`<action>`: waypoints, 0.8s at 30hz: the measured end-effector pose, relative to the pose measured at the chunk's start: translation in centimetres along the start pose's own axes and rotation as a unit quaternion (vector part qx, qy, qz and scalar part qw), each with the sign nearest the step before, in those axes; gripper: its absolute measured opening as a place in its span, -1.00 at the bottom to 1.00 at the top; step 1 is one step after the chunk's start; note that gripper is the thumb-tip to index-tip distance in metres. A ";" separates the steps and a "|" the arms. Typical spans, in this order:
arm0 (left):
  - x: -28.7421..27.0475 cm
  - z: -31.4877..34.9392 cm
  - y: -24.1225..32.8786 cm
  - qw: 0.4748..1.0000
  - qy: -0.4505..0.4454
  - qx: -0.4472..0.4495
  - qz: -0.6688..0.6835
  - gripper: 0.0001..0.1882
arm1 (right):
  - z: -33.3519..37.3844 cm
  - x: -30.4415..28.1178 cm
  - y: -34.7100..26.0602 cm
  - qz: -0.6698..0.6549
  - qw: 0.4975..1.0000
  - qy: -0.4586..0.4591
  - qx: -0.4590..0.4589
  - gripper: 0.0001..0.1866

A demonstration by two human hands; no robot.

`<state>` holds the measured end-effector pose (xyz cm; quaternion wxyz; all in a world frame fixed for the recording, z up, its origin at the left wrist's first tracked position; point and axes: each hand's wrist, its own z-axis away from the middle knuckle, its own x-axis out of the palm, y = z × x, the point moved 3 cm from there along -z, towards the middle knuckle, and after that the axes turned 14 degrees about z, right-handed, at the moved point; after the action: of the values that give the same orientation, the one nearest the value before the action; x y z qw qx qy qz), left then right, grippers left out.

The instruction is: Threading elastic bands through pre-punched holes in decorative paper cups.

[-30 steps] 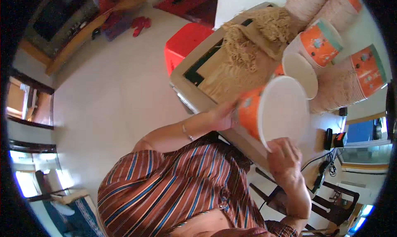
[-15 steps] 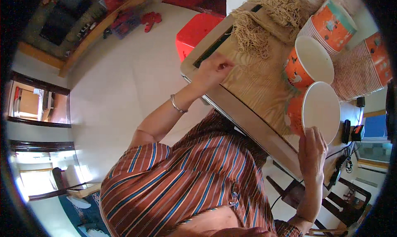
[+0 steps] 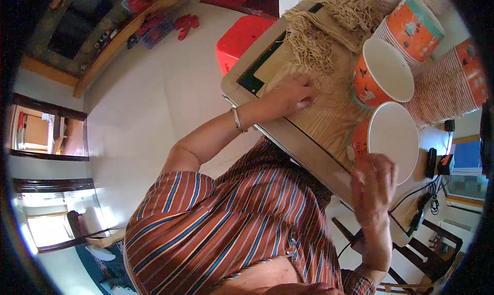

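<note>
Two orange paper buckets with cream insides lie tipped on the wooden table, the nearer bucket [image 3: 395,140] overlapping the farther bucket [image 3: 388,71]. Just in front of the nearer bucket's lower rim is my right hand [image 3: 372,184], its fingers bent and smeared by motion; whether it touches the rim I cannot tell. Over the table's left part, my left hand [image 3: 288,95] is closed, fingertips drawn together. Anything in that pinch is too small to make out. Beyond it lies a tangled bundle of tan string [image 3: 314,40], with loose strands trailing near my fingers.
Stacked orange paper buckets [image 3: 453,84] stand along the right side, with another stack [image 3: 411,27] behind. A red stool [image 3: 242,40] is beside the table's far left corner. Black cables [image 3: 435,192] and a power strip lie at the right edge.
My left hand has moved right, farther over the table. My right hand has shifted down and left from the nearer bucket's rim, and that bucket sits slightly farther left.
</note>
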<state>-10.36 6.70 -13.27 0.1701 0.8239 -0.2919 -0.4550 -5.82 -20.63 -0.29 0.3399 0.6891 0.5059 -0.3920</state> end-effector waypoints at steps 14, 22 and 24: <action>0.2 -0.9 1.7 1.000 0.002 -0.005 0.003 -0.78 | -1.3 9.0 -5.4 -0.284 0.949 -0.120 0.060 -0.92; 1.6 0.4 1.0 1.000 0.005 0.016 0.004 -0.81 | 0.8 13.5 -3.8 -0.386 0.891 -0.167 0.172 -0.87; 1.0 1.4 1.6 0.998 0.032 0.004 0.059 -0.81 | 0.6 13.8 -3.7 -0.560 0.692 -0.245 0.384 -0.80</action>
<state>-11.59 4.82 -13.81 0.2026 0.8199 -0.3365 -0.4165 -6.98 -14.24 -13.08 -0.1247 0.2282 0.5027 -0.8244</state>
